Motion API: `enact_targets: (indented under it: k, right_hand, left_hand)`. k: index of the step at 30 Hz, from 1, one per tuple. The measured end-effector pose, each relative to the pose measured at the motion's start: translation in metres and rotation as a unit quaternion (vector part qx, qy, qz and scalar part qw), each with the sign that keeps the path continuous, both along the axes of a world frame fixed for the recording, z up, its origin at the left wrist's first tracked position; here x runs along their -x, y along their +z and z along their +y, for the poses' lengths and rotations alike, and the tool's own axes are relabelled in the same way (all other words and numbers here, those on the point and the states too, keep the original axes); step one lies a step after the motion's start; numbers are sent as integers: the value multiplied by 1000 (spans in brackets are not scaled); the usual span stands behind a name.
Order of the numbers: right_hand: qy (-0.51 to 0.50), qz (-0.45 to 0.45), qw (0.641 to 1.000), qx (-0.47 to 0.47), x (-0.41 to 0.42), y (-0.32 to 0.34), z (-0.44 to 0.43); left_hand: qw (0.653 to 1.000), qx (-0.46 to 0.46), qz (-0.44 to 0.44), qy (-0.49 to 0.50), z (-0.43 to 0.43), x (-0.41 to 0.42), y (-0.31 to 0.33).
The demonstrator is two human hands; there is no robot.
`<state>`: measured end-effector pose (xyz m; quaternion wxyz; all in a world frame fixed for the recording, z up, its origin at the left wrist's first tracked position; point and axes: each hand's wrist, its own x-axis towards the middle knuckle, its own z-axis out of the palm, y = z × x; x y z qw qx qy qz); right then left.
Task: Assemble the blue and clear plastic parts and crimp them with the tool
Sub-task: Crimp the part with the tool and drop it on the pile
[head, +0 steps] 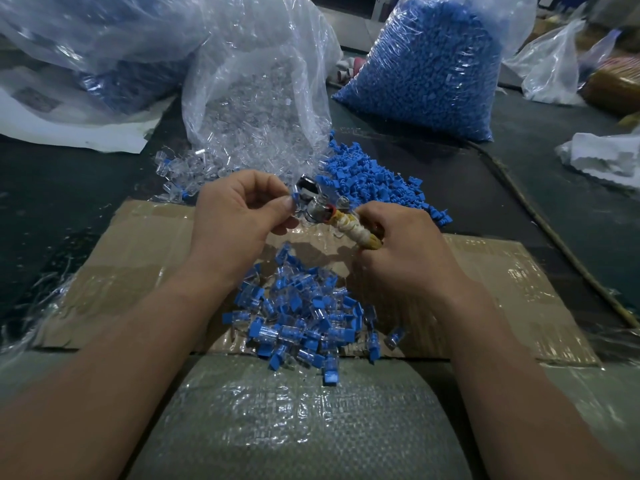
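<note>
My left hand point(239, 209) pinches a small blue and clear plastic part point(296, 199) between thumb and fingers, right at the metal jaws of the crimp tool point(320, 209). My right hand point(405, 244) grips the tool's handles, which are wrapped in yellowish tape point(353, 228). Below my hands a heap of joined blue and clear parts point(304, 313) lies on a flat cardboard sheet point(138, 258). Loose blue parts point(374, 181) are piled beyond the tool. Clear parts point(194, 168) spill from an open clear bag point(256, 98).
A full bag of blue parts point(436, 71) stands at the back right. More plastic bags point(86, 46) lie at the back left. White crumpled material point(606, 157) sits at the right edge. A woven plastic sack point(294, 427) covers the near foreground, and a cord point(540, 223) runs along the right.
</note>
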<state>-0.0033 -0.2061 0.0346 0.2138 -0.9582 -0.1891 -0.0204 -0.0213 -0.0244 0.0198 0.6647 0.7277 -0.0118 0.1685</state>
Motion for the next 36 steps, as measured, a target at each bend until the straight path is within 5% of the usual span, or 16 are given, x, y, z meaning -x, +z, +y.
enact_targets:
  k: [5,17,23,27,30,36]
  right_hand:
    - [-20,42,999,-18,-5,4,-15]
    - [-1,118,992,39,-5,5,-19]
    - [6,153,986,69,-4,6,-22]
    - [-7,152,985,78,-5,6,-25]
    - [-18,130,987,93,-7,3,-23]
    - [-28,94,990,106,-10,-1,-18]
  left_hand:
    - [999,50,15,-3,9,-2,5]
    - [948,-56,134,-284,15,6,14]
    - [993,-14,98,-63,17,-9,-4]
    - [984,-166,56,26,14,-16,-16]
    - [953,-300,36,1,13,-20,-19]
    - [906,-408,73,-84,15,-28,-19]
